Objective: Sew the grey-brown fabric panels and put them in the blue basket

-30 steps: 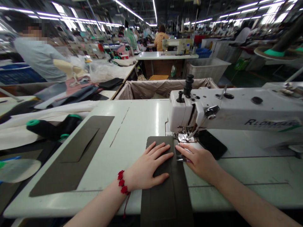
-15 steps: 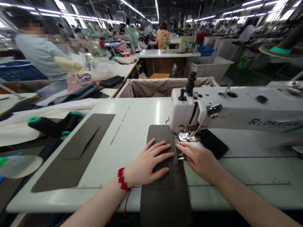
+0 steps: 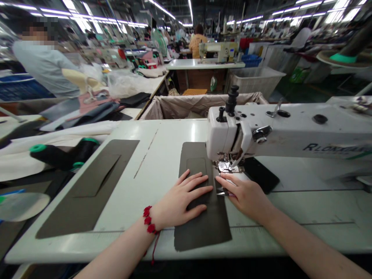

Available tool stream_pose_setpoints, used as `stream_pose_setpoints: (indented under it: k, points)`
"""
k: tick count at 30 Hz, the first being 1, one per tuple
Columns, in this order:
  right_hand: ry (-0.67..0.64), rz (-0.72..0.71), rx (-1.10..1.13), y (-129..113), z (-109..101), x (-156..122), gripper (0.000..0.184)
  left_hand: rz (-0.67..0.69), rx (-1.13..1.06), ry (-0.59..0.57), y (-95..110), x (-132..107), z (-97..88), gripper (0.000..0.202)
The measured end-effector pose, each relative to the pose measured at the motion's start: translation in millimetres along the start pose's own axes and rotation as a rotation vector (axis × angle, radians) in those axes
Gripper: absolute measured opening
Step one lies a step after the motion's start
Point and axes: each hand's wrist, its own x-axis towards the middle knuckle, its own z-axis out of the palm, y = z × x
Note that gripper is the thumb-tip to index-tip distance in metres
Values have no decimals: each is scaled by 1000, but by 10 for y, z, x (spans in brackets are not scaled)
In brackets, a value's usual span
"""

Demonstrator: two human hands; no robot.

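My left hand (image 3: 178, 201) lies flat with fingers spread on a long dark olive fabric panel (image 3: 202, 228), which runs under the presser foot (image 3: 228, 167) of a white industrial sewing machine (image 3: 261, 135). A stitched rectangular patch (image 3: 197, 170) shows on the panel under and beyond my fingers. My right hand (image 3: 245, 197) rests beside the panel's right edge, close to the presser foot, with small metal snips (image 3: 222, 192) showing under its fingers. The needle area is partly hidden by the machine's parts.
A second olive panel with a slit (image 3: 90, 190) lies on the white sewing table (image 3: 165, 151) to the left. A black phone (image 3: 260, 175) sits right of the presser foot. Black thread cones (image 3: 64, 154) and pale cloth lie further left. A fabric-lined bin (image 3: 197, 106) stands beyond the table; a co-worker in grey (image 3: 43, 64) stands at the left.
The olive panel has slid away from me toward the machine, and its near end now lies on the table. My hands have stayed nearly in place.
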Motion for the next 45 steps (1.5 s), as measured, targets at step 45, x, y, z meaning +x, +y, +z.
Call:
stream_pose_setpoints:
  k: [45]
  points:
    - [51, -17, 8, 31, 56, -13, 61, -83, -86, 86, -26, 60, 77, 55]
